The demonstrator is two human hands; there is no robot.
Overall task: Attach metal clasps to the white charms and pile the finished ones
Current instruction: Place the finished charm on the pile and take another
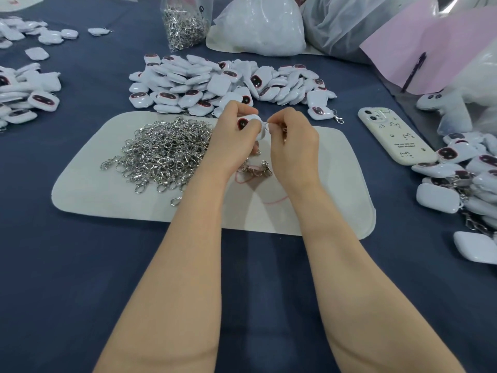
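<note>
While both hands meet over the white mat (322, 184), L hand (236, 130) grips a white charm (248, 121), fingers curled round it. R hand (291, 134) pinches a metal clasp (266, 127) at the charm's 3 o'clock edge. Clasp heap (166, 152) sits on the mat at 9 o'clock of the hands, charm pile (215, 79) at 12. Clasped pile (462, 170) is at 3, past a phone (395, 135).

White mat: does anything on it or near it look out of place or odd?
Two things. A thin red thread lies loose on the white mat, unlike the metal clasps. A phone in a cream case lies on the blue cloth right of the mat, unrelated to the charms.
</note>
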